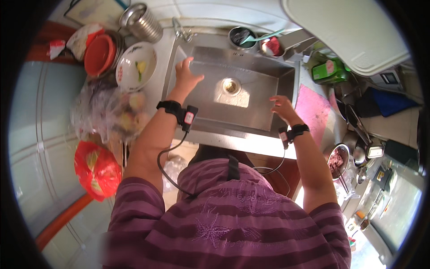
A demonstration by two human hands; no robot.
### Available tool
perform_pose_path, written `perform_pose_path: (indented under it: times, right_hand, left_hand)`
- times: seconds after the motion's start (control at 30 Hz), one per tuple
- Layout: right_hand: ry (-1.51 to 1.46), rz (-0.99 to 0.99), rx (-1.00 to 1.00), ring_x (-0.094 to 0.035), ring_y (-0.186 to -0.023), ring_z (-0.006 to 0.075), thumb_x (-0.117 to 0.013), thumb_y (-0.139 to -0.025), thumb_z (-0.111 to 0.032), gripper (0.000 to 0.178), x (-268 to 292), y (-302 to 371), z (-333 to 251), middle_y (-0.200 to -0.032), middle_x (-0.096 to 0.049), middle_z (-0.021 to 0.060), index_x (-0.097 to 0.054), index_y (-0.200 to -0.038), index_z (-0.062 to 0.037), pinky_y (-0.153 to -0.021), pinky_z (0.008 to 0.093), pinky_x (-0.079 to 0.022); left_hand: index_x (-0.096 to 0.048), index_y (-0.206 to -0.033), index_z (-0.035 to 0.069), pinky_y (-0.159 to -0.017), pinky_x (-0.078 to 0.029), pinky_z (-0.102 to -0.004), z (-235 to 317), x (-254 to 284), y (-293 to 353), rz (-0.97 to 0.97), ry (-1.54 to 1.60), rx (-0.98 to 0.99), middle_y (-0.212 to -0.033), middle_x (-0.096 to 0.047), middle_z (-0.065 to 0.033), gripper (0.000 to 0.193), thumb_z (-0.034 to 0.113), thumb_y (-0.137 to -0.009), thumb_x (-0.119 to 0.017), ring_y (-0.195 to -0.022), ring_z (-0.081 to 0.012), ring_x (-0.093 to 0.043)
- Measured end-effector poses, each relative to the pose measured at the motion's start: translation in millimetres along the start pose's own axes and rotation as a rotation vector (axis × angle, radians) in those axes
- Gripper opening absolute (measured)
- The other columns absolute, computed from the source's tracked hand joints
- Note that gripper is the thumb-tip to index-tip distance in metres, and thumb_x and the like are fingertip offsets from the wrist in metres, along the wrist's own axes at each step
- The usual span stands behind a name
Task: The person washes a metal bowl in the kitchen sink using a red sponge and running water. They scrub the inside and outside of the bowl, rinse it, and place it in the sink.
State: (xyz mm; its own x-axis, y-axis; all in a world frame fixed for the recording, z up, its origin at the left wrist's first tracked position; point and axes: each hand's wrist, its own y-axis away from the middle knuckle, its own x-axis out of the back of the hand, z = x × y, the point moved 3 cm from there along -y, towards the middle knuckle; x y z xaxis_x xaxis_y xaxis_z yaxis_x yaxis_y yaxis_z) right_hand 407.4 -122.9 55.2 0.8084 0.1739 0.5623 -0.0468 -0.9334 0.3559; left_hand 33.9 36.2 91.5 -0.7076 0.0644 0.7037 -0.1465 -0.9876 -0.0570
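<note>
A steel sink [210, 114] lies in front of me, with a drain strainer [230, 87] in its floor and a tap [182, 29] at its far left corner. Above the sink's left side is my left hand [186, 80], its fingers spread and nothing in them. Over the right edge of the basin hovers my right hand [285, 109], fingers apart and slightly bent, also holding nothing. A white bowl [126, 82] with yellow-green vegetable pieces [141, 68] stands left of the sink, nearest to my left hand.
Left are a red bowl [99, 54], clear plastic bags [99, 110] and a red bag [95, 168]. Behind the sink stand a dark pot [237, 31] with a turquoise-handled utensil and a small container [272, 46]. Right are a pink cloth [312, 110] and a bowl of meat [337, 158].
</note>
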Motion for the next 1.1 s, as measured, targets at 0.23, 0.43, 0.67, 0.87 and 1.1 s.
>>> perform_pose_path:
  times: [0.23,0.43,0.67,0.87,1.1]
  right_hand:
    - [-0.186,-0.041,-0.319,-0.058,-0.072,0.0137,-0.064,-0.070,0.000,0.022,24,-12,12,-0.084,-0.059,0.0022,-0.057,-0.090,-0.0046,-0.063,0.0257,-0.048]
    - [0.371,0.213,-0.004,-0.063,-0.061,0.0267,-0.052,-0.079,-0.015,0.018,7,-49,29,-0.062,-0.060,0.0172,-0.063,-0.074,-0.0021,-0.056,0.0388,-0.048]
    - [0.179,0.047,0.337,-0.062,-0.089,0.0254,-0.066,-0.062,-0.003,0.023,-45,-23,-21,-0.090,-0.064,0.0144,-0.064,-0.085,-0.0066,-0.071,0.0383,-0.050]
    - [0.453,0.028,0.029,-0.061,-0.079,0.0316,-0.064,-0.061,-0.002,0.015,-42,-30,-3,-0.087,-0.063,0.0128,-0.056,-0.074,-0.0027,-0.062,0.0387,-0.049]
    - [-0.012,-0.089,-0.081,-0.064,-0.086,0.0228,-0.067,-0.061,0.000,0.030,-38,-6,-7,-0.097,-0.065,0.0113,-0.065,-0.092,-0.0041,-0.067,0.0326,-0.053]
  left_hand:
    - [-0.053,-0.094,0.006,-0.078,-0.043,-0.0340,2,55,38,0.288,0.077,0.108,-0.092,-0.052,-0.0086,0.037,0.012,-0.064,-0.074,-0.086,-0.0221,-0.050]
    - [-0.049,-0.066,0.002,-0.059,-0.038,-0.0405,18,65,78,0.379,0.103,0.307,-0.066,-0.051,-0.0182,0.007,0.007,-0.066,-0.054,-0.064,-0.0301,-0.050]
    - [-0.048,-0.128,0.012,-0.105,-0.030,-0.0438,17,2,86,-0.049,0.092,0.321,-0.144,-0.020,-0.0233,0.069,0.021,-0.065,-0.073,-0.129,-0.0475,-0.024]
    - [-0.057,-0.076,0.006,-0.070,-0.043,-0.0395,34,-8,67,-0.041,0.120,0.108,-0.083,-0.059,-0.0148,0.012,0.007,-0.065,-0.062,-0.084,-0.0331,-0.055]
    - [-0.055,-0.083,0.007,-0.074,-0.043,-0.0423,15,-15,68,0.000,-0.093,0.024,-0.103,-0.052,-0.0229,0.023,0.002,-0.062,-0.062,-0.093,-0.0371,-0.052]
